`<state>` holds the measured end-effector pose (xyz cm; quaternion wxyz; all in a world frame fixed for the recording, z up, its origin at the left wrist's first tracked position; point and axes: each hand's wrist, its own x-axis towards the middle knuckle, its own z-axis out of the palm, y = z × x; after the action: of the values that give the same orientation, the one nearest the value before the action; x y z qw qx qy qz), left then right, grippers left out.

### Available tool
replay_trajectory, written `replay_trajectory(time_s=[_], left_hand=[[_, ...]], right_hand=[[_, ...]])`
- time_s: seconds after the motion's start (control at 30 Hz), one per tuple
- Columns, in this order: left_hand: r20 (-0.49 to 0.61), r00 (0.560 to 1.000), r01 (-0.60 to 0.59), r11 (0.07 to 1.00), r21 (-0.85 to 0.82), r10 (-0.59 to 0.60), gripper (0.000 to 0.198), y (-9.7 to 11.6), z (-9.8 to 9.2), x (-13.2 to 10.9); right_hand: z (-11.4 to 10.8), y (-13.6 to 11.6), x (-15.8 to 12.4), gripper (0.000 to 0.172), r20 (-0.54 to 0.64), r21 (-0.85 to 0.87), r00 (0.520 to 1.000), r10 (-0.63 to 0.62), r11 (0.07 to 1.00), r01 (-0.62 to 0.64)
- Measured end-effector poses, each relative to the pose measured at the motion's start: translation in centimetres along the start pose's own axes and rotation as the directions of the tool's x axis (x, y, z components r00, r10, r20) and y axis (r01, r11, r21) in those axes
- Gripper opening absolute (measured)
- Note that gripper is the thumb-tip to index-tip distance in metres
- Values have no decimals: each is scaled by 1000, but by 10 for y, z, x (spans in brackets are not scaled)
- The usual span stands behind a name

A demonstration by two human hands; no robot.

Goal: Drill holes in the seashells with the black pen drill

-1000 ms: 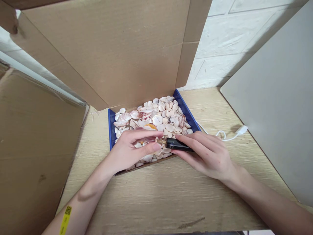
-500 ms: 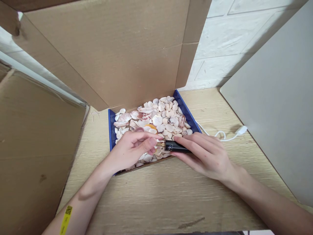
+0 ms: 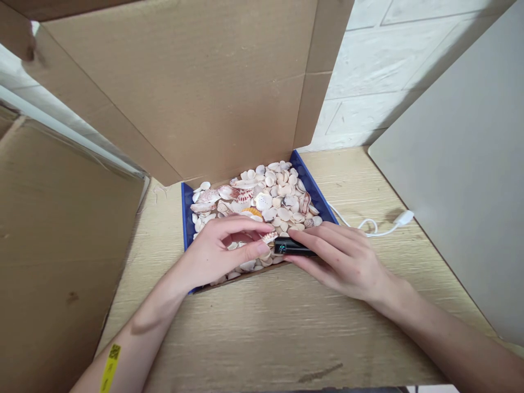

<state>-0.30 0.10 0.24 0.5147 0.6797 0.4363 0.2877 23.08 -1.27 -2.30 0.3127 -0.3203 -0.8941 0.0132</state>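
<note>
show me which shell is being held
The small brown-and-white shell pinched in the left hand, beside the black tool; the other visible shells lie in the blue-sided box.

1. Left hand (image 3: 215,250) and right hand (image 3: 347,259): bare, slender fingers (image 3: 321,243).
2. Right forearm (image 3: 438,330): bare.
3. Left forearm (image 3: 149,316): bare, bearing a narrow yellow strip (image 3: 108,374).
4. Strip markings: dark square code (image 3: 114,352), dark print too small to read.

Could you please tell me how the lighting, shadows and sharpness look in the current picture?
Head view: fairly even light, with a dark shadow on the white wall beside the grey panel; head view: print on the yellow strip is unreadable; head view: fine detail is soft where the small shell in the left hand meets the black tool.
</note>
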Motion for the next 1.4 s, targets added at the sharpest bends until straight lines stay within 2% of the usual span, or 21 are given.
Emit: replay_trajectory(time_s=[0.13,0.3,0.5,0.8,1.0,1.27,1.4], left_hand=[[3,1000,-11,1000,-14,11,22,-1,0,1],[-20,998,-59,998,24,59,19,-2,0,1],[-60,995,-83,997,-8,82,18,-1,0,0],[-82,991,-105,994,22,107,18,-1,0,0],[-109,976,-191,981,-18,188,21,-4,2,1],[-123,971,-205,979,12,205,22,-5,0,-1],[-121,970,-210,977,37,213,23,-6,0,-1]], right_hand=[[1,0,0,34,0,-1,1000,2,1000,-2],[2,2,0,39,30,-7,997,71,997,-71],[4,2,2,40,56,4,992,114,993,-114],[4,1,4,39,80,12,991,109,994,-111],[2,0,4,36,67,-6,992,108,994,-107],[3,-1,6,34,82,-27,988,129,991,-128],[3,-1,6,31,84,-31,991,102,995,-100]])
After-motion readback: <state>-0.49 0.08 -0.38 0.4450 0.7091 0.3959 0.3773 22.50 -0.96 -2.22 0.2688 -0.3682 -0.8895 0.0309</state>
